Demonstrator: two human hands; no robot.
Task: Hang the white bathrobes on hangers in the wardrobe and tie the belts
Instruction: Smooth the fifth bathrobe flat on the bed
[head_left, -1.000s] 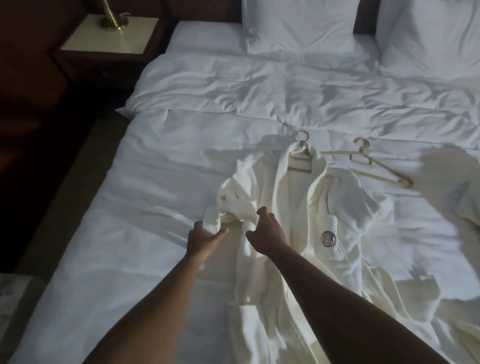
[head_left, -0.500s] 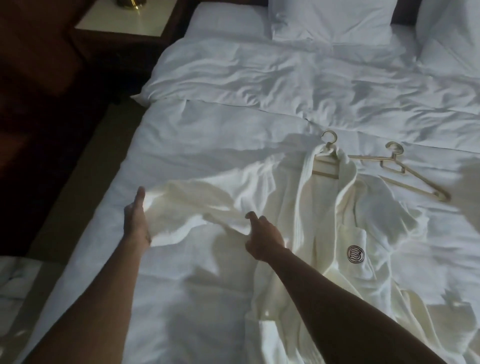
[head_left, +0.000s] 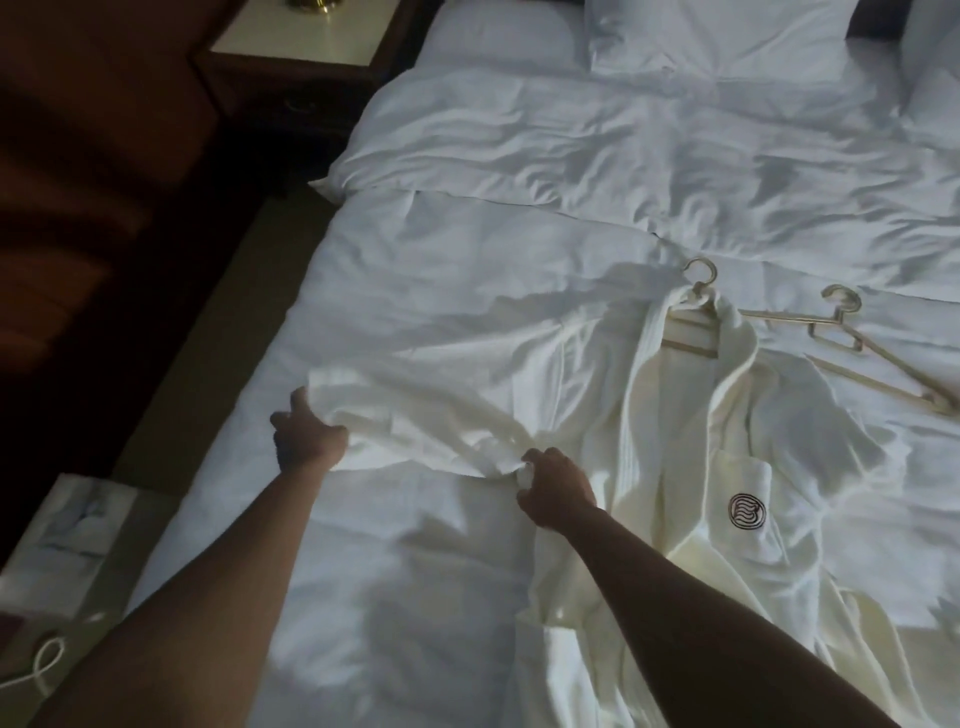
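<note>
A white bathrobe (head_left: 691, 467) lies front-up on the bed (head_left: 467, 597), its collar toward the pillows and its skirt running off toward the lower right. A pale hanger (head_left: 693, 317) sits inside the collar, its hook poking out above the neckline. A 2nd hanger (head_left: 883, 364) lies bare on the sheet just to the right, close beside the robe's shoulder. On the robe's chest pocket there is a round dark logo (head_left: 747, 511).

The robe's sleeve (head_left: 415, 415) is stretched out sideways across the sheet — toward the left edge of the bed. The left hand (head_left: 306, 441) grips the cuff end, fingers curled over the fabric's edge. The right hand (head_left: 556, 488) is closed on a bunch of cloth where the sleeve meets the body of the robe (the room is dim, so it may be a fold of the front panel rather than the sleeve itself).

Behind the robe a rumpled duvet (head_left: 623, 156) crosses the bed, with pillows (head_left: 717, 36) at the headboard. A nightstand (head_left: 306, 41) stands at the upper left, with a brass lamp base on it. A pale bag with a cord handle (head_left: 57, 571) sits at the lower left beside the bed.
</note>
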